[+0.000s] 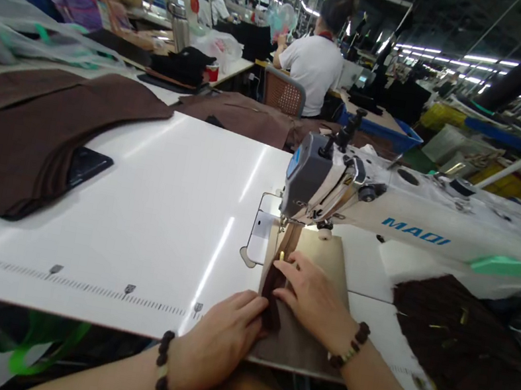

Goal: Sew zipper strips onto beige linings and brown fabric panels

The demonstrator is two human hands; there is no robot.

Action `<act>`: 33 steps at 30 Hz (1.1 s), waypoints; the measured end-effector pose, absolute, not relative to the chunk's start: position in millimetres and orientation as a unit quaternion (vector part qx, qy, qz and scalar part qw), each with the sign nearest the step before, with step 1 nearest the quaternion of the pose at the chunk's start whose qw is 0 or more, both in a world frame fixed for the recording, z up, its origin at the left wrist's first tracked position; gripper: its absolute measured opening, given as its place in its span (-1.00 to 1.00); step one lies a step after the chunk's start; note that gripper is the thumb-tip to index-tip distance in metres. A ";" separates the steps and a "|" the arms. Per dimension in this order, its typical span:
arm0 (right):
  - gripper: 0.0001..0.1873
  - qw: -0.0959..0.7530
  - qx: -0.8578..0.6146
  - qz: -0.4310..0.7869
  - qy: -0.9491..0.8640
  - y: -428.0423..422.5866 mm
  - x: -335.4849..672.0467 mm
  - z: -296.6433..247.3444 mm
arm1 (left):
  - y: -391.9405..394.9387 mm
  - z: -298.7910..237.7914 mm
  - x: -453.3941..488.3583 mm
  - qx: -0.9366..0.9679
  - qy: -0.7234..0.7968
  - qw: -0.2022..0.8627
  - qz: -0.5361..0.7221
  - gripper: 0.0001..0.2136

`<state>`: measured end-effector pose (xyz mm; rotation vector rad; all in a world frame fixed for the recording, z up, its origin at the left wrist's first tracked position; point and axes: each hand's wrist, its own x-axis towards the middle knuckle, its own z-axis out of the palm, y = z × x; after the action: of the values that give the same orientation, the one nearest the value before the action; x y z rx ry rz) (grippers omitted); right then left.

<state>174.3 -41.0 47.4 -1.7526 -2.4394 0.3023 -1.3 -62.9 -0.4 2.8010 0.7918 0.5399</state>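
A dark brown zipper strip (271, 315) with a small gold pull (281, 256) lies along a beige fabric panel (324, 260), under the head of a sewing machine (311, 177). My right hand (316, 295) rests on the panel, its fingertips and thumb closing on the strip beside the pull. Nearer the table's front edge, my left hand (223, 333) has its fingers pressed together on the strip's left side. Its fingertips are partly hidden. The strip's far end runs up to the needle area.
A stack of brown fabric pieces (25, 126) lies on the left of the white table (177, 207), over a dark flat object (89, 166). At right is a dark brown pile (460, 344) with gold pulls. A person in a white shirt (312, 73) sits ahead.
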 end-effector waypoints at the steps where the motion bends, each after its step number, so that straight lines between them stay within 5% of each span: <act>1: -0.71 0.062 -0.584 0.103 -0.803 -38.6 175.5 47.4 | -63.1 -0.2 -1.6 0.943 0.266 0.091 0.178 -0.85; 8: -0.86 0.128 -0.556 0.128 -0.811 -26.0 182.6 49.2 | -63.2 1.8 -2.5 0.949 0.251 0.085 0.172 -0.88; 16: -0.53 0.155 -0.579 0.050 -0.799 -20.3 179.1 8.3 | -65.3 1.3 -2.6 0.946 0.259 0.067 0.182 -0.88; 33: -0.55 0.105 -0.575 0.061 -0.809 -54.6 180.7 8.8 | -70.5 16.6 -14.5 0.978 0.054 0.101 0.171 -0.78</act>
<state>180.7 -54.6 8.8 -1.6944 -2.3860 0.1792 -14.5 -70.5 16.6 2.8901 0.1608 0.5054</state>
